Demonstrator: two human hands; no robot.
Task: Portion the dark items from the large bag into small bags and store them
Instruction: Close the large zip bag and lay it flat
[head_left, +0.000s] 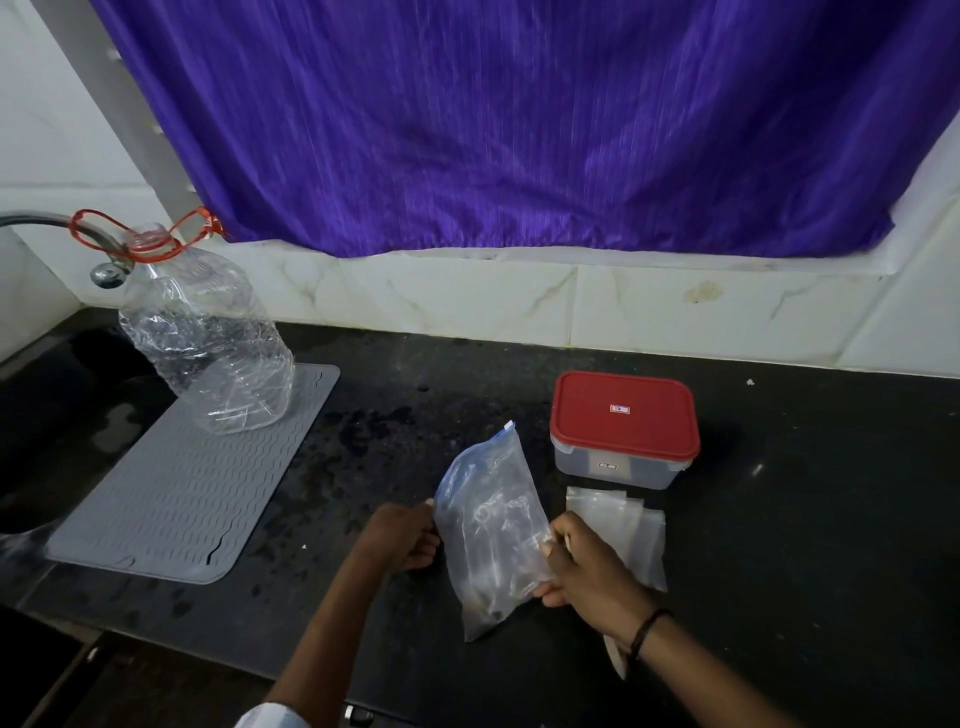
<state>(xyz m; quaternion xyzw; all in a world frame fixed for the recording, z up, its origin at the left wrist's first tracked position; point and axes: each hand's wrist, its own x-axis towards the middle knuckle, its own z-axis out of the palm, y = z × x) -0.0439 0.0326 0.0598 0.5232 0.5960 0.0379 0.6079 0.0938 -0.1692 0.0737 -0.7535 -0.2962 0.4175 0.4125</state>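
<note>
At the far left a clear plastic bottle (208, 332) with a red neck ring stands on a grey ribbed mat (176, 483) on the dark worktop (805, 519). Nearer the middle, the left hand (402, 538) pinches the left edge of the large bag (491, 525), its grip closed on the plastic near the upper side. The bag stands tilted between the two hands, zip end up, with dark items (491, 610) gathered at its bottom corner. The right hand (587, 577) clasps the bag's right edge, fingers curled onto it. Just behind that hand lie small bags (623, 525), flat and overlapping, and beyond them sits a red-lidded container (623, 428), closed.
</note>
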